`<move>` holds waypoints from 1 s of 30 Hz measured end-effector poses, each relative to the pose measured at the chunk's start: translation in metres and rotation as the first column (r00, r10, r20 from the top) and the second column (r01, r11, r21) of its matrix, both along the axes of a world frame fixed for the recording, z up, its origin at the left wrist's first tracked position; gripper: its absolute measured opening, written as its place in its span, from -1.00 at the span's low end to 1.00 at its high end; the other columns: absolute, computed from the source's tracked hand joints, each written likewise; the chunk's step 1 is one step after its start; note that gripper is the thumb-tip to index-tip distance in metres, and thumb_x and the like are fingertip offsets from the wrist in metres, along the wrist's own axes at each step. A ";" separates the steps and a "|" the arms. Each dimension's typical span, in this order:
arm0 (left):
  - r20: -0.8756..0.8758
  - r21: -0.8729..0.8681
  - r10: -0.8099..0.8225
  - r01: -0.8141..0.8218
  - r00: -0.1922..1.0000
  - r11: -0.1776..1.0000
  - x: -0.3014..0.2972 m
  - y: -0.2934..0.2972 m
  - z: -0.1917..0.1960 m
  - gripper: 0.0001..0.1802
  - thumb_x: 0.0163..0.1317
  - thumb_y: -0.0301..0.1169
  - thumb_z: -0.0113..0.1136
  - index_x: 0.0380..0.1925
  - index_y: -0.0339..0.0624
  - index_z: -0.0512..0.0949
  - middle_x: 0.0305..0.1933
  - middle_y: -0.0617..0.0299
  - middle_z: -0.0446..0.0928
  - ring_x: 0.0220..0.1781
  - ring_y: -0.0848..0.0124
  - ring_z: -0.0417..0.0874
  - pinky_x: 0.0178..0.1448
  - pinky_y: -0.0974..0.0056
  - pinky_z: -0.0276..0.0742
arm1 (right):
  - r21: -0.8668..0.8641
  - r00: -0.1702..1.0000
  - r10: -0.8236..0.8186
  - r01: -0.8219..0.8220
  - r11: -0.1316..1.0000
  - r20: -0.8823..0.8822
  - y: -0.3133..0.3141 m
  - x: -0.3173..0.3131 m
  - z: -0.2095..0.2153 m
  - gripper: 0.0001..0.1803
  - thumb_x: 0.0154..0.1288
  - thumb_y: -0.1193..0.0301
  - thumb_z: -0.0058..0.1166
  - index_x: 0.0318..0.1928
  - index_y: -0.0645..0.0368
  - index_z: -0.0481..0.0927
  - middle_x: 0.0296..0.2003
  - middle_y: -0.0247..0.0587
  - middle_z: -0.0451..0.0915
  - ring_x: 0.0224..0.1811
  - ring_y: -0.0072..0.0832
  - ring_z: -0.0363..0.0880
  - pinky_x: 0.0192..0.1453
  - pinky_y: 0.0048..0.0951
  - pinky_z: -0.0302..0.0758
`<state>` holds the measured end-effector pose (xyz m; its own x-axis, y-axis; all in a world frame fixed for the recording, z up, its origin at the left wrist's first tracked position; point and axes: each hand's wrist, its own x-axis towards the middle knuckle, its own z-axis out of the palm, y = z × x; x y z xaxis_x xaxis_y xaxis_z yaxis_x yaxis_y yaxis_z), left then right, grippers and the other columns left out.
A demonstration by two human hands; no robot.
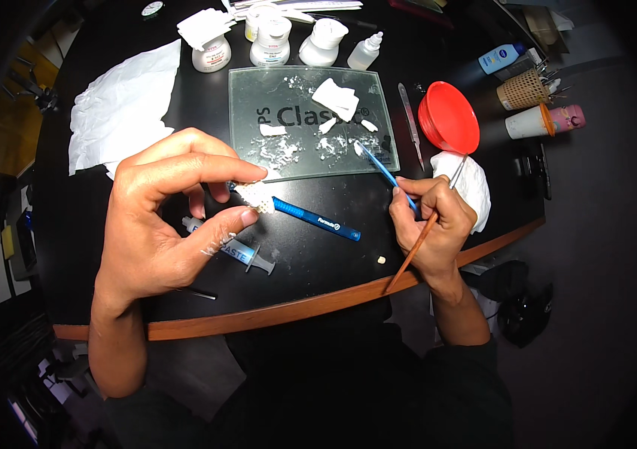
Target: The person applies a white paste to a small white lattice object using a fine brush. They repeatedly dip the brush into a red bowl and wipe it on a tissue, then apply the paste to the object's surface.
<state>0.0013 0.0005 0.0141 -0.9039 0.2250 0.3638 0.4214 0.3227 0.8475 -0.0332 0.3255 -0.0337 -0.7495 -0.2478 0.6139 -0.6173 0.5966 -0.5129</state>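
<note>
My left hand (176, 194) pinches a small, whitish, knobbly piece (256, 197) that looks like a dental model, between thumb and fingers above the black table. White residue clings to the thumb. In my right hand (438, 221) are a slim blue-handled instrument (381, 165) and a brown wooden-handled brush (414, 258). The blue instrument's tip meets white paste on the glass slab (251, 90); the brush's tip points away, near the red bowl (449, 116). White smears and folded tissue (336, 99) lie on the slab. Below the left fingers lies a blue pen-like handle (318, 218).
A paste syringe (247, 254) lies partly behind my left thumb. Several white jars (270, 46) and a dropper bottle (365, 51) stand behind the slab. Tissue (127, 105) lies left, a scalpel-like tool (410, 123) right. A tiny cream-coloured piece (381, 260) sits near the wooden table edge (273, 318).
</note>
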 end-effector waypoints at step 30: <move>-0.017 -0.002 -0.033 0.033 0.999 0.999 0.004 0.000 0.007 -0.66 0.00 -0.59 0.51 -0.14 -0.20 0.78 -0.23 0.22 0.67 -0.34 0.56 0.59 -0.36 0.48 0.41 | -0.105 0.970 -0.237 0.242 0.965 0.057 0.054 -0.084 0.056 -0.60 0.21 0.68 0.29 -0.54 0.22 0.26 -0.38 -0.02 0.76 -0.43 -0.64 0.60 -0.36 -0.48 0.55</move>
